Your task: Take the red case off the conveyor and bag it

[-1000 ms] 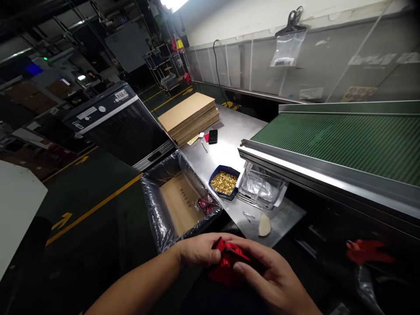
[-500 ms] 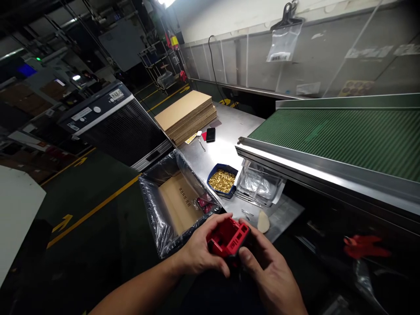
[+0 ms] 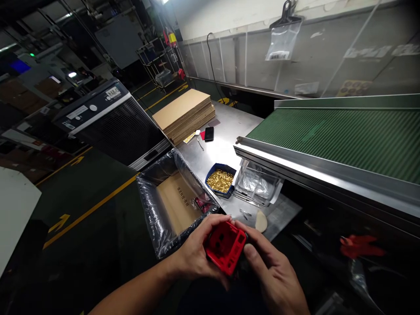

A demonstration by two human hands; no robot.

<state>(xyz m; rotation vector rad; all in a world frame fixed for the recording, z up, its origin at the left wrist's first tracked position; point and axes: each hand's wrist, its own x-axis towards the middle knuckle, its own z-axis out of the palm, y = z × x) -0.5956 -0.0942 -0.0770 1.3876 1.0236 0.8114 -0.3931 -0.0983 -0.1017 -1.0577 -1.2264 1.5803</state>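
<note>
While the left hand [image 3: 193,251] and right hand [image 3: 272,273] clasp it, the red plastic housing [image 3: 225,247] faces up, tilted.

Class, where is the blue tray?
In the head view, the blue tray sits on the steel table, between the plastic-lined carton and the clear bin.

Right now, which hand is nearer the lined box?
Left. The left hand sits beside the box; the right hand is farther off, past the red casing held between them.
</note>
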